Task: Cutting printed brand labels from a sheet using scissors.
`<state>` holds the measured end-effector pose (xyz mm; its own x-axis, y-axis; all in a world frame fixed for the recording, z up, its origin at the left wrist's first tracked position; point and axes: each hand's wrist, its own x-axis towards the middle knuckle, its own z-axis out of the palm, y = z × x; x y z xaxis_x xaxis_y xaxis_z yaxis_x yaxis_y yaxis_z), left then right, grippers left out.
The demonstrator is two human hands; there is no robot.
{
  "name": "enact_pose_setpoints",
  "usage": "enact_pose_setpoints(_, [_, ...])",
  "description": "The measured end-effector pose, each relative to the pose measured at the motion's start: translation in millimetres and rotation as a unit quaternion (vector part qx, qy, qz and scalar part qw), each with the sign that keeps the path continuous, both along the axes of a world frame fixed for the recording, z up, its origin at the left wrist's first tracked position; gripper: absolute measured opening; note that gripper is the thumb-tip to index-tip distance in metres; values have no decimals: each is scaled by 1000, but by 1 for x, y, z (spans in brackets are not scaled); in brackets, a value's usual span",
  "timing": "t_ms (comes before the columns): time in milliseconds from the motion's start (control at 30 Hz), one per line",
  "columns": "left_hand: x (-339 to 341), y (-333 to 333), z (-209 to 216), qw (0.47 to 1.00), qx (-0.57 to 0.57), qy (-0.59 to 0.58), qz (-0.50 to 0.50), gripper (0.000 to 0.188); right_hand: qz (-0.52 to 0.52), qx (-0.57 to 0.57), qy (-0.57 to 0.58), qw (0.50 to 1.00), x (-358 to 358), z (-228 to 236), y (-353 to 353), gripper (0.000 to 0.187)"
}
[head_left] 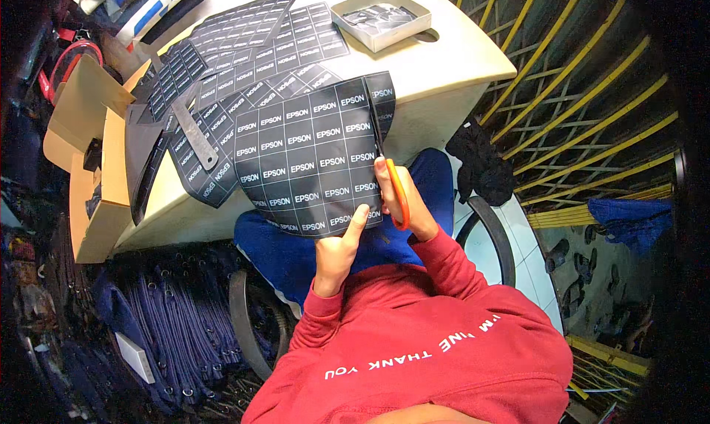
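My left hand (339,252) grips the lower edge of a black printed sheet (303,147), thumb on top and fingers hidden beneath. The sheet bears a grid of thin white lines with repeated white lettering, and it bulges slightly over my lap. My right hand (405,202) is closed around the orange handles of a pair of scissors (401,195). Their blades run up along the sheet's right side, where a narrow strip stands partly apart from the main piece. A metal ruler (194,137) lies left of the held sheet, on other printed sheets (244,54).
A shallow white box (381,21) with small dark and silvery pieces stands on the pale table (451,47). An open cardboard box (111,158) is at the table's left edge. Dark blue straps with metal rings (177,335) hang at lower left. A yellow folding gate (584,91) stands right.
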<state>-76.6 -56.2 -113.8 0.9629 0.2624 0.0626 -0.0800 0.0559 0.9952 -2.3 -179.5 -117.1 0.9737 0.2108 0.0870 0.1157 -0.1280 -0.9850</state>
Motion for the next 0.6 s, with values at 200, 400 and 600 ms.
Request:
enact_pose_setpoints(200, [0,1,-3,999,25,-24,15,30,5,2,25,1000,-2,1,-1,53])
enact_pose_setpoints(400, [0,2,-4,1000,17,-6,13,31,-4,-8,15,1000,-1,0,0,55])
enact_pose_setpoints(600, [0,3,-4,1000,11,-5,5,32,-12,-22,10,1000,0,0,0,57])
